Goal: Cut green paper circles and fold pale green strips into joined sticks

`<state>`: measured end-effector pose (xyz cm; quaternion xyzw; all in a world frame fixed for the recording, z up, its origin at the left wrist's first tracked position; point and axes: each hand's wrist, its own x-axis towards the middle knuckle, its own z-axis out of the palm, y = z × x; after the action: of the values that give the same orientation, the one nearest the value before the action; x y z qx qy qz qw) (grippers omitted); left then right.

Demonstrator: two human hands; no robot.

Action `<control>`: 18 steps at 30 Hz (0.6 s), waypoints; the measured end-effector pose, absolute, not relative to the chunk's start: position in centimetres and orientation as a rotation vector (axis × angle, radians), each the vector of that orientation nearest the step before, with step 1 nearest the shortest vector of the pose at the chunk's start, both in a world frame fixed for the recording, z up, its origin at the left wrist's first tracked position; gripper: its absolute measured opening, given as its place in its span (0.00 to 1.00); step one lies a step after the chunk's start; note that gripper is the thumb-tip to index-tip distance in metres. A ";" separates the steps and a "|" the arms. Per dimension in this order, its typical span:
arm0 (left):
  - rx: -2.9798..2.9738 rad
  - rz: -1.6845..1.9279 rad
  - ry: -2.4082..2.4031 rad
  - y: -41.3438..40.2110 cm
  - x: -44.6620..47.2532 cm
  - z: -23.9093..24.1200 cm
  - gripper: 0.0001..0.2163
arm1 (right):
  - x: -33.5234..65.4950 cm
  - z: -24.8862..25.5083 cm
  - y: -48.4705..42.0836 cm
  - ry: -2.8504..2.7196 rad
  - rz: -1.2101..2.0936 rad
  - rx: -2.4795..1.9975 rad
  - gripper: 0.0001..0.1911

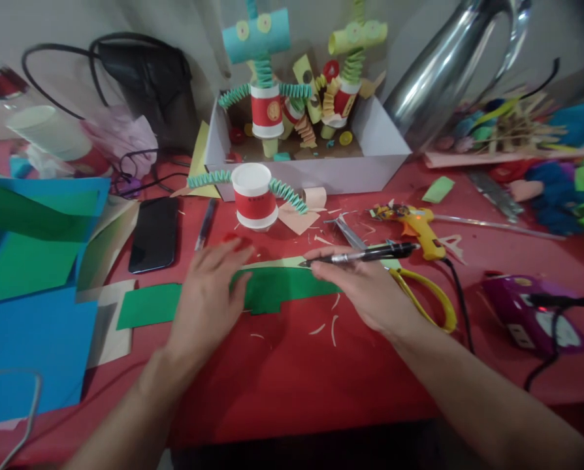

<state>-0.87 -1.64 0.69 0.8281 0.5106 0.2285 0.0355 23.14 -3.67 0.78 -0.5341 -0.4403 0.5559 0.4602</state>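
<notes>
A black and silver pen [360, 254] is gripped in my right hand [370, 290], its tip pointing left over a pale paper strip [277, 262]. My left hand [211, 294] lies over green paper [272, 287] with its fingers spread, slightly blurred. Another piece of green paper [147, 305] shows left of that hand. Just behind the hands stands a red and white paper cup [255, 199] with folded green paper arms. Yellow-handled scissors [432, 300] lie beside my right wrist, partly covered.
A white box [311, 173] holds cup-and-paper figures at the back. On the right lie a yellow glue gun [426, 235] and a purple corded device [532, 313]. A phone [153, 234], another pen [205, 225] and blue sheets [32, 352] are on the left. A metal jug [443, 65] stands behind.
</notes>
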 end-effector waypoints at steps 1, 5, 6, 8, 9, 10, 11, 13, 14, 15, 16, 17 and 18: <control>2.607 0.652 1.466 -2.2 -0.7 0.4 0.15 | 23.1 0.7 -3.6 -1.065 1.366 -1.311 0.06; 2.811 0.403 1.206 -4.8 -0.4 -0.4 0.16 | 22.9 0.3 -3.3 -1.015 1.338 -1.296 0.06; 2.842 0.345 1.202 -5.5 -0.3 -0.6 0.18 | 22.9 0.3 -3.2 -1.007 1.342 -1.289 0.07; 2.857 0.287 1.266 -6.9 -0.2 -1.0 0.21 | 22.8 0.2 -3.1 -1.003 1.342 -1.281 0.07; 2.852 0.279 1.314 -7.5 -0.1 -1.1 0.23 | 22.8 0.2 -3.1 -1.009 1.340 -1.281 0.07; 2.846 0.277 1.357 -8.1 0.0 -1.2 0.25 | 22.8 0.2 -3.1 -1.017 1.334 -1.284 0.07; 2.843 0.283 1.388 -8.5 0.1 -1.3 0.26 | 22.8 0.2 -3.2 -1.026 1.324 -1.287 0.08; 2.842 0.303 1.417 -8.9 0.3 -1.4 0.26 | 22.7 0.1 -3.4 -1.036 1.295 -1.289 0.09; 2.842 0.319 1.423 -9.0 0.4 -1.5 0.25 | 22.5 0.1 -3.5 -1.036 1.274 -1.283 0.09; 2.840 0.338 1.425 -8.9 0.5 -1.6 0.24 | 22.4 0.0 -3.6 -1.038 1.250 -1.271 0.08; 2.836 0.356 1.428 -8.9 0.5 -1.6 0.23 | 22.2 0.0 -3.8 -1.044 1.226 -1.256 0.08; 2.829 0.369 1.431 -8.8 0.5 -1.6 0.22 | 21.9 -0.1 -3.9 -1.055 1.205 -1.243 0.07; 2.821 0.380 1.436 -8.7 0.6 -1.7 0.22 | 21.6 -0.1 -4.1 -1.075 1.189 -1.236 0.06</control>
<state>0.57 -8.73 -1.68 0.8845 0.4504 0.1192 -0.0232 21.62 -4.09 -0.07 -0.5179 -0.4503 0.4982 0.5299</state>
